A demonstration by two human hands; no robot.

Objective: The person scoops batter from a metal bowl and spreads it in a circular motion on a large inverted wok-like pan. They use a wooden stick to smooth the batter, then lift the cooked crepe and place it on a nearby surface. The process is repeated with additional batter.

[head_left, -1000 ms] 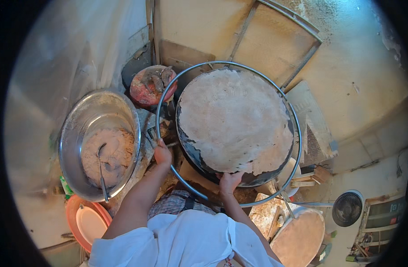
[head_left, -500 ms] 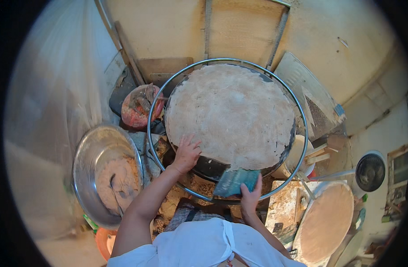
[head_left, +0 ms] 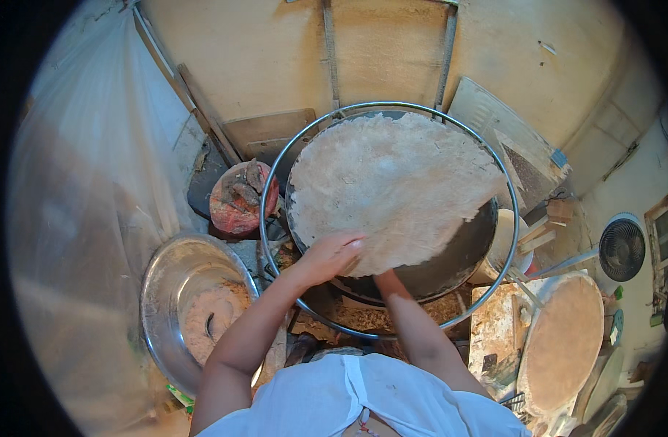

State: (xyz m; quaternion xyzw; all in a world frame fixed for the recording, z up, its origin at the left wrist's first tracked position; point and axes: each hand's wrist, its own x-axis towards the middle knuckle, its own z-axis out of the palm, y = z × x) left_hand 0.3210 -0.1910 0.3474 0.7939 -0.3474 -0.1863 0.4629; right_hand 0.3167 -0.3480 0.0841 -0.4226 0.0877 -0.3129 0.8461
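Observation:
A large, thin, pale flatbread point(head_left: 399, 182) lies over a round dark griddle point(head_left: 465, 247). Its near right part has come away, baring the dark surface there. My left hand point(head_left: 335, 256) is closed on the flatbread's near left edge. My right hand point(head_left: 386, 281) reaches beneath the near edge; its fingers are hidden by the sheet, and whether it holds anything under there does not show. Around the griddle runs a shiny metal ring point(head_left: 403, 335), with both my forearms crossing over its near side.
A steel basin point(head_left: 153, 320) with pale flour-like stuff stands at left. Behind it is a red round container point(head_left: 228, 200) topped with dark lumps. At right are a white bucket point(head_left: 503, 237), a round tan-topped board point(head_left: 563, 346) and a black fan point(head_left: 622, 249). A plastic sheet point(head_left: 79, 218) hangs at far left.
My right hand has gone from the griddle's near edge to under the flatbread; the green scraper it held is out of sight. The sheet's near right part has lifted. My left hand has closed on the edge.

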